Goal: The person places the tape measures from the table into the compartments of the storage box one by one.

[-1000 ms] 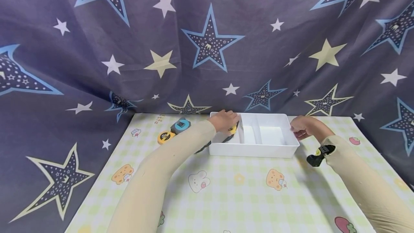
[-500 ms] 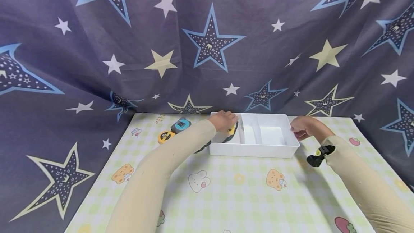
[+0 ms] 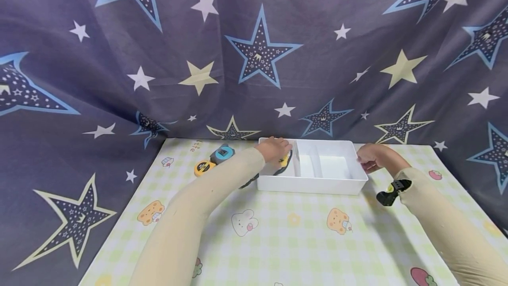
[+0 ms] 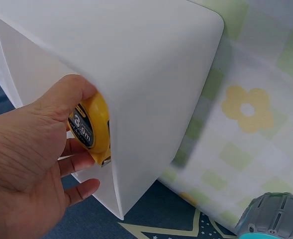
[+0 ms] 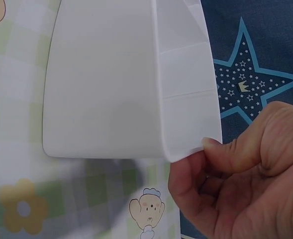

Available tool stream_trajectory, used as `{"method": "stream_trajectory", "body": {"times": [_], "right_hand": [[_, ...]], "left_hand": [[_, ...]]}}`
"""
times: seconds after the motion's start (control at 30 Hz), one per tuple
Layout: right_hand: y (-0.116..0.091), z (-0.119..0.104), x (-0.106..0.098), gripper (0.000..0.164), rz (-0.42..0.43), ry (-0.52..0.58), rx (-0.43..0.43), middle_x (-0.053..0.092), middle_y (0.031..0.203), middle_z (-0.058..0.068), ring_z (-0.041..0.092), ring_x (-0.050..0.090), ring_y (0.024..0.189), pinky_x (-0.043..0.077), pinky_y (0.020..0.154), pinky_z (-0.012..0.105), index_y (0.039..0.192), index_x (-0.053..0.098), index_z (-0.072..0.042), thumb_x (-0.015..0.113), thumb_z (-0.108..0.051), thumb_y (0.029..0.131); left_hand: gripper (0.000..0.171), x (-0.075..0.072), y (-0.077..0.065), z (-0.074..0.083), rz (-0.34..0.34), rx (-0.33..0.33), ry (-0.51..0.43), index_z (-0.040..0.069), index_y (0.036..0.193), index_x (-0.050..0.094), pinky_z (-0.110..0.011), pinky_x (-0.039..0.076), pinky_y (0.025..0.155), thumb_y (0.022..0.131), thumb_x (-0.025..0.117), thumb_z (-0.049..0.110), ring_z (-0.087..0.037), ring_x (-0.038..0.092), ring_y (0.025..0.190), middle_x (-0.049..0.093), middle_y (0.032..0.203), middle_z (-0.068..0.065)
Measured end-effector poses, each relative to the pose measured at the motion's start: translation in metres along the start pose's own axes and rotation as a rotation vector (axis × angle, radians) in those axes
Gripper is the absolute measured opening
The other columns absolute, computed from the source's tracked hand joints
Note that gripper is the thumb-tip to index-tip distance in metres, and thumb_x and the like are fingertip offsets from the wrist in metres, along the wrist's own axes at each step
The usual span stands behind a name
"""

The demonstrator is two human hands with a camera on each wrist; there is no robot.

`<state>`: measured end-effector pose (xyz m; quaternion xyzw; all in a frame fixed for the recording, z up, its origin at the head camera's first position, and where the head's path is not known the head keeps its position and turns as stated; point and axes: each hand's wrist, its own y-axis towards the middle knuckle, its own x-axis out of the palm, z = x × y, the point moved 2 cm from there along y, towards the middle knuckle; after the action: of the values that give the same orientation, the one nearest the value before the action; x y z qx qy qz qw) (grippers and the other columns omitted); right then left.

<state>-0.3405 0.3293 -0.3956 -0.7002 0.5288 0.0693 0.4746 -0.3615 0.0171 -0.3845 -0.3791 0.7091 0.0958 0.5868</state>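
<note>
A white divided box (image 3: pixel 311 185) stands at the back of the table. In its left compartment my left hand (image 3: pixel 274 150) holds a yellow-and-black tape measure (image 4: pixel 94 127), thumb on one side and fingers on the other. The left wrist view shows "3.0m" on its label; the hand covers part of it. At the box's right end, my right hand (image 3: pixel 375 156) pinches the rim between thumb and fingers, as the right wrist view shows closely. Left of the box lie a blue-and-grey tape measure (image 3: pixel 222 154) and a yellow tape measure (image 3: pixel 204 168), the latter two side by side.
Green checked cloth (image 3: pixel 293 242) with cartoon prints covers the table. A dark star-patterned curtain (image 3: pixel 254 100) hangs right behind the box. The left sleeve (image 3: pixel 206 193) passes in front of the loose tape measures. A black device (image 3: pixel 390 192) sits on the right wrist.
The left hand and its tape measure have shifted very slightly left within the compartment. The right hand keeps its pinch on the box, which stays in place.
</note>
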Motion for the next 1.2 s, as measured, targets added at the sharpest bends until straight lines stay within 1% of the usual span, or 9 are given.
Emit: {"method": "stream_trajectory", "body": {"times": [0.27,0.57,0.8,0.9,1.0,1.1,1.2], "right_hand": [[-0.0019,-0.0018,0.0012,0.014,-0.008,0.005,0.007,0.045,0.077,0.001,0.012,0.052,0.07,0.056,0.069,0.025,0.088,0.043,-0.005,0.038,-0.001,0.101],[0.0001,-0.0016,0.0018,0.014,-0.006,-0.014,0.009,0.046,0.078,0.002,0.012,0.052,0.071,0.057,0.071,0.026,0.09,0.044,-0.004,0.038,-0.002,0.102],[-0.0005,-0.0007,0.0021,0.012,0.006,-0.018,0.006,0.048,0.08,0.003,0.014,0.053,0.074,0.058,0.073,0.027,0.093,0.047,-0.002,0.038,-0.002,0.102],[-0.0013,-0.0011,0.0019,0.012,0.006,-0.015,0.01,0.047,0.081,0.003,0.014,0.053,0.074,0.058,0.073,0.027,0.094,0.047,-0.002,0.038,-0.002,0.101],[-0.0009,-0.001,0.0013,0.013,0.007,-0.009,0.009,0.047,0.08,0.003,0.013,0.053,0.073,0.058,0.071,0.027,0.091,0.046,-0.003,0.038,-0.001,0.101],[-0.0002,-0.0004,0.0007,0.015,0.007,-0.003,0.004,0.047,0.077,0.002,0.013,0.053,0.07,0.057,0.07,0.027,0.088,0.044,-0.005,0.038,-0.001,0.101],[0.0007,0.0003,0.0007,0.015,0.006,-0.001,0.001,0.047,0.077,0.002,0.012,0.053,0.07,0.057,0.069,0.026,0.088,0.045,-0.005,0.039,-0.001,0.101]], "left_hand": [[0.055,0.0001,-0.0011,0.0,-0.008,-0.008,-0.023,0.011,0.14,0.044,-0.04,0.039,0.118,0.097,0.066,0.039,-0.021,0.05,0.136,0.053,0.142,-0.006],[0.054,0.0014,-0.0006,-0.0005,-0.001,0.0,-0.043,0.01,0.135,0.046,-0.038,0.043,0.114,0.095,0.068,0.04,-0.019,0.054,0.131,0.057,0.137,-0.005],[0.05,0.0032,0.0007,-0.0009,-0.018,0.01,-0.024,0.011,0.134,0.046,-0.037,0.044,0.111,0.097,0.065,0.04,-0.018,0.054,0.126,0.057,0.134,-0.004],[0.047,0.0025,0.0008,-0.0003,-0.003,0.01,-0.022,0.011,0.135,0.045,-0.039,0.043,0.113,0.099,0.062,0.036,-0.02,0.053,0.128,0.056,0.136,-0.004],[0.046,0.0,0.0009,0.0001,0.015,-0.002,-0.032,0.011,0.139,0.044,-0.04,0.04,0.115,0.101,0.059,0.032,-0.021,0.05,0.132,0.054,0.141,-0.005],[0.05,-0.0023,0.0014,-0.0001,0.02,-0.013,-0.056,0.011,0.143,0.042,-0.041,0.038,0.116,0.1,0.058,0.031,-0.022,0.048,0.135,0.051,0.145,-0.005],[0.051,-0.0021,0.0025,-0.0008,0.018,-0.009,-0.061,0.012,0.142,0.043,-0.041,0.038,0.116,0.098,0.059,0.031,-0.022,0.049,0.132,0.053,0.142,-0.005]]}}
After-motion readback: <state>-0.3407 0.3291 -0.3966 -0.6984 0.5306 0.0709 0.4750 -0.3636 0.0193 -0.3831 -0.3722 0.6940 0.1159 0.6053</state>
